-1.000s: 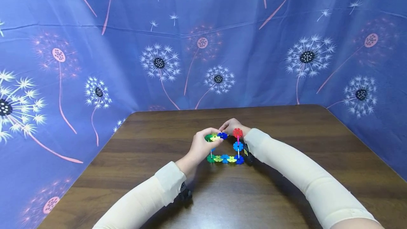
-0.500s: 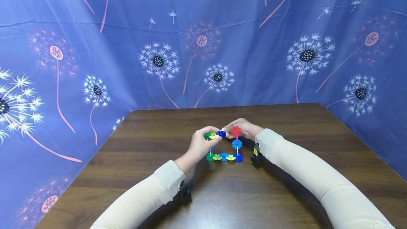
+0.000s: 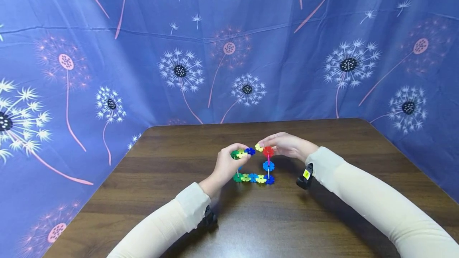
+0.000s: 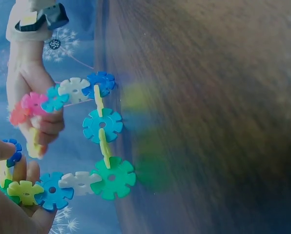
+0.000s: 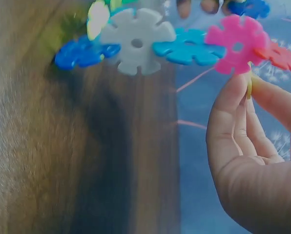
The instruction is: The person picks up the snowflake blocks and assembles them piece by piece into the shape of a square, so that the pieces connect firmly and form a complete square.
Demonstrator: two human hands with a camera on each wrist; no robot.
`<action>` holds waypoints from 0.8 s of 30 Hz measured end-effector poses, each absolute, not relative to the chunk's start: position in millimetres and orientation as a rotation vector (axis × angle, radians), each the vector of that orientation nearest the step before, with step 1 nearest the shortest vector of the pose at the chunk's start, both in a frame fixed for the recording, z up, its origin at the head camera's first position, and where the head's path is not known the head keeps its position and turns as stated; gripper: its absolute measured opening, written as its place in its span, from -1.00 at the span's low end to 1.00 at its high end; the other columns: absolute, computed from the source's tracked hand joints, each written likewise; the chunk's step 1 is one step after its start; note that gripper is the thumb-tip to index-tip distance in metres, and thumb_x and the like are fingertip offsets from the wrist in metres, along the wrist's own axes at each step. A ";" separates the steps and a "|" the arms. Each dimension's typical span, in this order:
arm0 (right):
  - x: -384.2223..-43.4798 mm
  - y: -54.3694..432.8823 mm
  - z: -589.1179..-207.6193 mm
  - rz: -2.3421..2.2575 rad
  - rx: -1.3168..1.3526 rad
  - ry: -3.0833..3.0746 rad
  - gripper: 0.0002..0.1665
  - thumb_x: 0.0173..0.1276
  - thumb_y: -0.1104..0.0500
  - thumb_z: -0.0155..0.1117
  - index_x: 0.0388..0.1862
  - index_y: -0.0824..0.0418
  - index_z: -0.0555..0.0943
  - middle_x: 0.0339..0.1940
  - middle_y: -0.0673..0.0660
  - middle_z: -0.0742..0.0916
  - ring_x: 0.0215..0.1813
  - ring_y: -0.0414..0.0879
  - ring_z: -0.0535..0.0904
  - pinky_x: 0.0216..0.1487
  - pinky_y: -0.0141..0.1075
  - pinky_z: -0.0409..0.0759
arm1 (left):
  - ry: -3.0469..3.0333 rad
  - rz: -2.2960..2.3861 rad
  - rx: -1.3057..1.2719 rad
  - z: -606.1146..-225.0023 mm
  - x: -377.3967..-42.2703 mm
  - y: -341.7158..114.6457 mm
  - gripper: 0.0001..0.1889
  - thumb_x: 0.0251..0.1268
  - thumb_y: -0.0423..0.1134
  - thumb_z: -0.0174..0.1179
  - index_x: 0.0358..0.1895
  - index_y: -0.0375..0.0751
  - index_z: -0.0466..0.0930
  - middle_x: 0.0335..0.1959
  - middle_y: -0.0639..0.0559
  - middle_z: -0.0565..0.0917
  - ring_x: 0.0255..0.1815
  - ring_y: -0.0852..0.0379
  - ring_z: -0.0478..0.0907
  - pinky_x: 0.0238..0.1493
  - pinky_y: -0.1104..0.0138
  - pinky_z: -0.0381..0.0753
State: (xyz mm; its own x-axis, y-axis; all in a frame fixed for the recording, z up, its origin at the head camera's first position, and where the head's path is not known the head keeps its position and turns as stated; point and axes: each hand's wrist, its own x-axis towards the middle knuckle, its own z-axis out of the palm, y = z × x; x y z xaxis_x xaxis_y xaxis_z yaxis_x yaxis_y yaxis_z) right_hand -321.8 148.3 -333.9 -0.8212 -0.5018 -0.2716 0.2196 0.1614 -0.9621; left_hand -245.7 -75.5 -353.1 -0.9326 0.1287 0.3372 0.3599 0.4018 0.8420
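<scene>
A frame of interlocking snowflake discs stands on the table, with a bottom row of green, yellow, light blue and dark blue discs (image 3: pixel 253 178). At its upper left corner my left hand (image 3: pixel 223 166) grips the short top row, thumb and fingers around its discs. That row ends in a dark blue disc (image 3: pixel 250 151). My right hand (image 3: pixel 288 145) pinches a loose-looking yellow snowflake disc (image 3: pixel 259 147) just behind the red disc (image 3: pixel 268 151) topping the right column. In the right wrist view that column's pink disc (image 5: pixel 237 45) partly hides the yellow one. A gap separates yellow and dark blue discs.
The brown wooden table (image 3: pixel 161 146) extends around the frame on all sides. Behind it hangs a blue cloth (image 3: pixel 287 71) with a dandelion print. Black wrist cameras (image 3: pixel 305 176) hang under both sleeves.
The right hand has moved right, drawing the yellow disc away from beside the dark blue disc towards the red one. The left hand keeps its hold in nearly the same place.
</scene>
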 end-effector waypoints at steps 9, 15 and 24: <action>-302.9 148.0 -318.6 -1.704 -0.285 1.869 -0.87 0.39 0.31 0.17 -0.19 0.24 0.67 -0.38 -0.03 0.77 -0.32 -0.24 0.66 -0.16 -0.37 0.62 | -2.411 -1.568 -0.431 -353.6 -248.0 -75.3 -0.83 0.14 -0.28 0.38 -0.18 -0.12 0.71 -0.16 -0.01 0.74 -0.43 0.22 0.39 -0.49 0.47 0.37; -297.3 144.3 -314.9 -1.726 -0.259 1.878 -0.88 0.36 0.33 0.20 -0.29 0.21 0.68 -0.43 -0.02 0.76 -0.35 -0.23 0.67 -0.20 -0.39 0.65 | -2.412 -1.571 -0.441 -352.4 -248.1 -74.8 -0.83 0.15 -0.27 0.38 -0.17 -0.12 0.71 -0.15 -0.01 0.74 -0.38 0.23 0.41 -0.46 0.47 0.39; -290.4 135.2 -312.2 -1.755 -0.228 1.887 -0.87 0.35 0.37 0.20 -0.35 0.25 0.67 -0.48 -0.01 0.75 -0.38 -0.24 0.68 -0.22 -0.41 0.66 | -2.424 -1.502 -0.500 -351.5 -247.6 -73.0 -0.85 0.18 -0.26 0.36 -0.19 -0.15 0.72 -0.18 -0.02 0.76 -0.21 0.18 0.53 -0.19 0.39 0.49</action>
